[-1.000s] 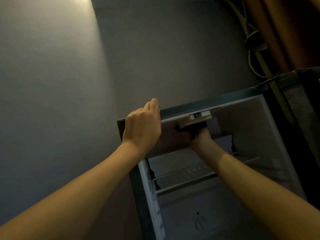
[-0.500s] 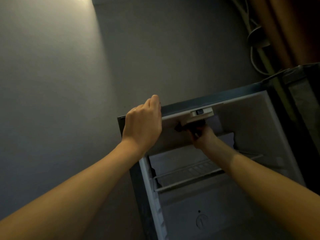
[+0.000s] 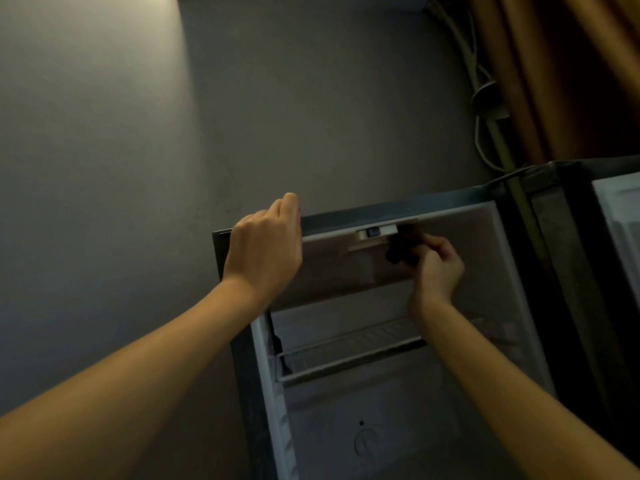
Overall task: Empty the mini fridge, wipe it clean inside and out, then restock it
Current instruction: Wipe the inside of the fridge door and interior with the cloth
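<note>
Although the light is dim, the head view shows a plain grey wall [image 3: 138, 133] filling the left and upper part, with a brown curtain [image 3: 571, 64] hanging at the upper right and pale cables [image 3: 479, 133] running down beside it; how many cables there are cannot be told.

One mini fridge [image 3: 363, 211] stands against that wall in the lower middle and right. It is upright, its long axis running from its dark top edge down towards the bottom of the picture, and its open front faces the person. Its one door [image 3: 616, 237] is swung out to the right. Inside are one shelf [image 3: 346, 362] across the middle and one switch housing [image 3: 375, 233] under the top edge.

Two bare hands are in view. The left hand [image 3: 265, 251] has its fingers curled over the fridge's top edge near the left corner, gripping it. The right hand [image 3: 438, 268] is inside the cabinet, fingers pinched round one dark cloth [image 3: 403, 249], which touches the inner top just right of the switch housing.
</note>
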### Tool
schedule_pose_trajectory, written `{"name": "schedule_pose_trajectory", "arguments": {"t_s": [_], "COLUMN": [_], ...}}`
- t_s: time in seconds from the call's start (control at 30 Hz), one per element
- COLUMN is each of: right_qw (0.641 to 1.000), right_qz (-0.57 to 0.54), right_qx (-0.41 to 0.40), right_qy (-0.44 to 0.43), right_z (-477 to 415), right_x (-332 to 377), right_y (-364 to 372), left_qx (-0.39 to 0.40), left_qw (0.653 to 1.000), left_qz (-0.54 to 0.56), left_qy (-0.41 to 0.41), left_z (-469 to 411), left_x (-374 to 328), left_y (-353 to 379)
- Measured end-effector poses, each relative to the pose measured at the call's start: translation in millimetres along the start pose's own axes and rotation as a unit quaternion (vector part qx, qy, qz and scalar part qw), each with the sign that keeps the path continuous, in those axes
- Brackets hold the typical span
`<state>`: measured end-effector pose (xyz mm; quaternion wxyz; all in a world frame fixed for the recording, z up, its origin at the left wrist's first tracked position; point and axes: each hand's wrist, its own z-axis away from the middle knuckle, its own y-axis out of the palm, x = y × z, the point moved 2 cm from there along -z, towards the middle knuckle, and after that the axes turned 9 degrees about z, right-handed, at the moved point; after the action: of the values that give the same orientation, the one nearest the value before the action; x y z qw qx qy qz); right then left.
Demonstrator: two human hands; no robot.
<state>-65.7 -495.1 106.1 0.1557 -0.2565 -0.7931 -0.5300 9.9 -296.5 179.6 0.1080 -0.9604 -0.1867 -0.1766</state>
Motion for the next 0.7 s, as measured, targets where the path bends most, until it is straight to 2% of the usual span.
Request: {"name": "schedule_pose_trajectory", "arguments": {"t_s": [0.1,0.17,0.23,0.33,0.4,0.5,0.63,0.7], "right_qw": [0.994,0.992,0.995,0.999,0.997,1.0,0.987,0.986], "right_qz": [0.032,0.043,0.038,0.002,-0.006,0.021,0.037,0.049], "right_qx": [-0.006,-0.014,-0.018,-0.015,-0.004,0.01,0.036,0.038], "right_qy": [-0.1,-0.12,-0.087,0.043,0.075,0.011,-0.155,-0.155], "right_z": [4.4,1.6,-8.4,-23.1,-29.9,-26.9,-8.6,-7.0], "right_x": [-5.8,-15.4,-28.1,-44.1,-49.3,-40.3,-6.6,-8.0], "right_y": [-3.9,-1.4,6.8,23.6,28.6,16.8,-10.3,-12.0], "left_qx": [0.002,0.007,0.006,0.006,0.002,0.004,-0.001,-0.004], "left_qw": [1.0,1.0,1.0,1.0,1.0,1.0,1.0,1.0], "left_qz": [-0.005,-0.013,-0.02,-0.017,-0.013,-0.016,-0.014,-0.016], "left_qy": [0.001,0.0,0.001,0.003,0.004,-0.001,-0.002,-0.004], "left_z": [-0.5,-1.2,-0.4,-0.1,0.2,-0.1,-0.4,0.0], "left_x": [-1.8,-0.9,-0.1,0.2,-0.1,0.4,0.4,-0.2], "left_y": [-0.6,-0.2,0.4,1.0,1.3,0.1,0.1,-0.3]}}
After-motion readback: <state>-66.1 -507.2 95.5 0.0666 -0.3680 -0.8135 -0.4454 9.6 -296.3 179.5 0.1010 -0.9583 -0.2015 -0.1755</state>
